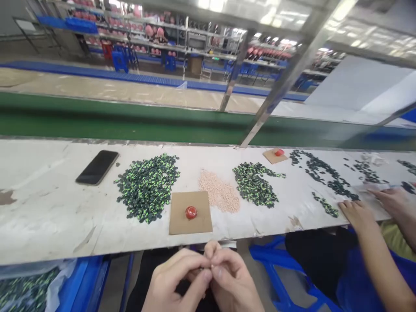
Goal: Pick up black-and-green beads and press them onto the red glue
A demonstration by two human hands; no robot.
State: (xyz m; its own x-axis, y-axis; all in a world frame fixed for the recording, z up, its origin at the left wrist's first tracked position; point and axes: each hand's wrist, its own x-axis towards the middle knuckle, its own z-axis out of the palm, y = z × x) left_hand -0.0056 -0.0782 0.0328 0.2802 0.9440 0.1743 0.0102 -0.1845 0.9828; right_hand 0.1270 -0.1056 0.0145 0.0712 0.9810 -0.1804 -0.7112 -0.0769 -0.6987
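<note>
My left hand (177, 281) and my right hand (232, 279) meet below the table's front edge, fingertips pinched together on something too small to make out. Just beyond them a brown cardboard square (190, 212) lies on the white table (48, 208), with a red blob (191, 212) in its middle. A heap of small dark and green pieces (147, 186) sits left of the card. A pile of tiny pink beads (219, 193) lies to its right, then a second dark-green heap (255, 184).
A black phone (97, 167) lies at the left. A co-worker's hands (357, 212) rest on the table at the right among scattered dark pieces (325, 173), near another card with a red blob (275, 155). A green conveyor belt (130, 121) runs behind. Blue bins (81, 281) stand below.
</note>
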